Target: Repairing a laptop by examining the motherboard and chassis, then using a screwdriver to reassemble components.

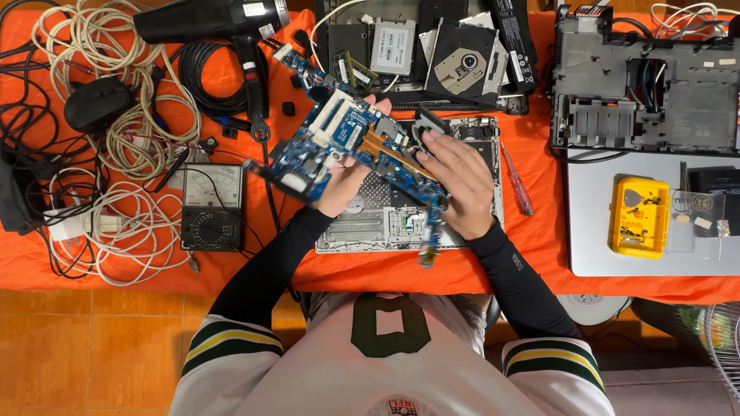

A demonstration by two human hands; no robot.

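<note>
I've got the blue circuit board (pixel 351 146) up off the table, tilted, its long axis running from far-left down to near-right, a narrow strip of it dangling toward me at the near end. My left hand (pixel 344 183) is under the board's left half, grip closed around its near edge with the thumb poking up past the far side. My right hand (pixel 456 185) lies over the right half, fingers (pixel 432 146) spread flat on top near the copper pipe (pixel 389 150) and the dark fan (pixel 428 127), pressing rather than clamping; I can't see whether the thumb curls underneath. Both hands are on the board, left carrying more of its length.

Right below it sits the opened grey laptop base (pixel 370 223), mostly covered by the board and my wrists. Just to its right lies a red-handled screwdriver (pixel 518 181). Further right, a yellow parts box (pixel 640 216) rests on a silver laptop lid (pixel 593 231), with another stripped laptop chassis (pixel 647 85) beyond it. On the far side are a disc drive (pixel 462 62) and loose drives. To the left sits a dial meter (pixel 212 206), a black hot-air gun (pixel 231 31), a mouse (pixel 96 104) and tangled white cables (pixel 116 154), all on the orange table (pixel 539 246). The board's underside is hidden from me.
</note>
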